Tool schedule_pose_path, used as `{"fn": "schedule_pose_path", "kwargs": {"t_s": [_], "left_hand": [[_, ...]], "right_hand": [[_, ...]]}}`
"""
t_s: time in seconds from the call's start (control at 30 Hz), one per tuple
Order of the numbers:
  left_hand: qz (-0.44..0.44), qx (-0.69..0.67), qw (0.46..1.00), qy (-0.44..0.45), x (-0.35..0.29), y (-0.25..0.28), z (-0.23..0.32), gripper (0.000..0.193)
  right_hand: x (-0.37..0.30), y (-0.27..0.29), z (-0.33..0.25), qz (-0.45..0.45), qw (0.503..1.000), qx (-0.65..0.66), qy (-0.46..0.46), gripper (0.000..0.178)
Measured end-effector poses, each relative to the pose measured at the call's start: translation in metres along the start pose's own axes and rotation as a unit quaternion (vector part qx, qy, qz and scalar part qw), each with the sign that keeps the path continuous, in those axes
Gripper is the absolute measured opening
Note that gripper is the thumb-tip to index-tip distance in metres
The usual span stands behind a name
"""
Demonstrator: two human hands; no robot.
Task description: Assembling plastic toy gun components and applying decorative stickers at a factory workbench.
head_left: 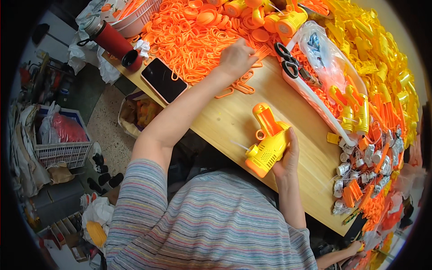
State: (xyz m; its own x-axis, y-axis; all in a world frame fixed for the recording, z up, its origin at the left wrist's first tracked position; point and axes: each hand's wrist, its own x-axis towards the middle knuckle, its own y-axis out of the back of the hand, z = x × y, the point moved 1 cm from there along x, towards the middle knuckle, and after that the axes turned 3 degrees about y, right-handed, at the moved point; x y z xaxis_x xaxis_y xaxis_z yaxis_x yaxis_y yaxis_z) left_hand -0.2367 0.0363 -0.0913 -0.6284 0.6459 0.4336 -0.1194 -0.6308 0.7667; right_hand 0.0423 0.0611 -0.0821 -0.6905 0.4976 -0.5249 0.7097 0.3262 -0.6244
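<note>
My right hand (288, 157) is closed around the side of a yellow and orange toy gun (270, 148), held above the table's near edge. The toy has an orange handle pointing up and away, a small orange ring, and a thin white stem sticking out to the left. Stretched across the table, my left hand (236, 58) is at the right edge of a pile of orange plastic loops (193, 45). Its fingers are curled, and what they hold, if anything, is hidden. Beside its fingertips lies an orange slotted piece (262, 52). A few loose loops (243, 84) lie just below that hand.
A phone (164, 80) and a red thermos (108, 39) stand left on the wooden table (225, 130). To the right is a white tray (315, 101) with black-handled scissors (286, 60). Yellow parts (373, 54) heap beyond it. Another person's hand (355, 247) shows at lower right.
</note>
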Motion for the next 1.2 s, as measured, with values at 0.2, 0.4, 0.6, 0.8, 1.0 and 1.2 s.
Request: {"fn": "schedule_pose_path", "kwargs": {"t_s": [0.2,0.4,0.6,0.8,1.0,1.2], "left_hand": [[-0.170,-0.512,0.792,0.285,-0.027,0.046,0.010,0.022],[-0.265,-0.518,0.777,0.240,-0.075,0.059,0.020,0.028],[-0.213,-0.447,0.854,0.158,-0.089,0.053,0.036,0.023],[-0.228,-0.409,0.883,-0.012,-0.081,0.067,0.059,0.018],[-0.469,-0.425,0.773,-0.037,-0.074,0.071,0.069,0.026],[-0.635,-0.360,0.684,0.020,-0.069,0.072,0.078,0.023]], "right_hand": [[-0.001,0.011,-0.009,-0.027,0.998,0.055,-0.006,0.054],[-0.002,0.020,-0.013,-0.054,0.991,0.126,-0.001,0.055],[0.000,0.011,-0.005,-0.058,0.993,0.086,-0.048,0.057],[-0.015,-0.010,0.009,-0.170,0.974,0.055,-0.141,0.066],[-0.015,-0.008,0.015,-0.182,0.957,0.066,-0.216,0.086],[-0.012,-0.018,0.014,-0.224,0.947,-0.090,-0.211,0.091]]}}
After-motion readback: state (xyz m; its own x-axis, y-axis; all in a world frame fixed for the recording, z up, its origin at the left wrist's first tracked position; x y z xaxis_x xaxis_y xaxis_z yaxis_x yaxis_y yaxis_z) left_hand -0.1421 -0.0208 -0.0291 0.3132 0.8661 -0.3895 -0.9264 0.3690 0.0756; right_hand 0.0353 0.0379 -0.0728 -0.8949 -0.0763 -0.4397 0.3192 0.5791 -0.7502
